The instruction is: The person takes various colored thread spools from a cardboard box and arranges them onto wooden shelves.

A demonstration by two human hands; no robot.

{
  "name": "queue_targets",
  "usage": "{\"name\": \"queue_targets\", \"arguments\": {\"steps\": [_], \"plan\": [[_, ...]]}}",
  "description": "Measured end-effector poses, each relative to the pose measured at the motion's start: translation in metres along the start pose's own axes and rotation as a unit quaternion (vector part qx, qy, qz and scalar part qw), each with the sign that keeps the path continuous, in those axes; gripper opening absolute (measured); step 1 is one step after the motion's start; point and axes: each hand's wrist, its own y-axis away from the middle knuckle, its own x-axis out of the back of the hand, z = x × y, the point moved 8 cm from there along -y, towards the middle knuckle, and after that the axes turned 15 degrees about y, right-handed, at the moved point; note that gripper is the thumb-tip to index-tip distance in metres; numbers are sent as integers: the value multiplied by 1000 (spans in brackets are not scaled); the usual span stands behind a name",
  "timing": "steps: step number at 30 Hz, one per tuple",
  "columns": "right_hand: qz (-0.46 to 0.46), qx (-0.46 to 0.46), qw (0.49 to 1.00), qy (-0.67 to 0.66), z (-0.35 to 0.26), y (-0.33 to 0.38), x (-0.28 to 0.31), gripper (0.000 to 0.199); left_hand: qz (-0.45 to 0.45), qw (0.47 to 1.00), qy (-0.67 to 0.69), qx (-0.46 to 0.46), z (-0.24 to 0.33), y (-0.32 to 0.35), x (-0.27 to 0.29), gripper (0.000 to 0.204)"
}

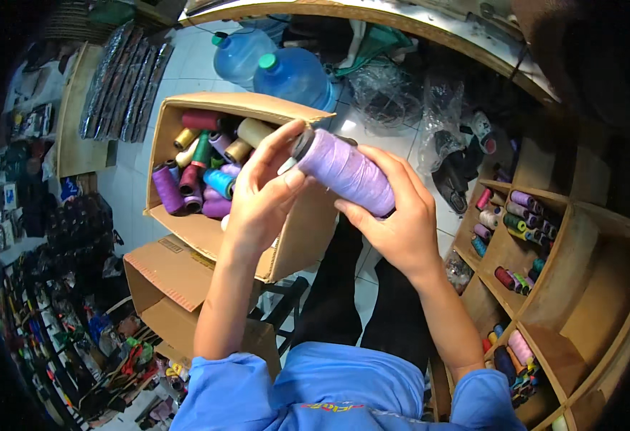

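A large spool of lilac thread with a dark end cap is held up in front of me, lying tilted between both hands. My right hand wraps round its lower right end, thumb below and fingers over the top. At the other end, the fingers and thumb of my left hand close on the dark cap. Just behind my left hand stands an open cardboard box. Inside it lie several thread spools, among them a purple spool, a blue spool and a green spool.
On the right stands a wooden shelf whose compartments hold several coloured spools. Another cardboard box sits below the first. Two blue water jugs stand beyond, beside clear plastic bags. Cluttered goods line the left.
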Motion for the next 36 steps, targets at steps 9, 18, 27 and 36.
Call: {"name": "queue_targets", "arguments": {"steps": [9, 18, 27, 36], "plan": [[90, 17, 994, 55, 16, 11, 25, 49, 60, 997, -7, 58, -42, -1, -11, 51], [160, -61, 981, -95, 43, 7, 39, 11, 17, 999, 9, 37, -52, -12, -28, 57], [204, -260, 932, -149, 102, 6, 63, 17, -77, 994, -60, -47, -43, -24, -40, 59], [50, -150, 957, -243, 76, -12, 49, 20, -104, 993, -50, -11, -50, -26, -40, 61]]}}
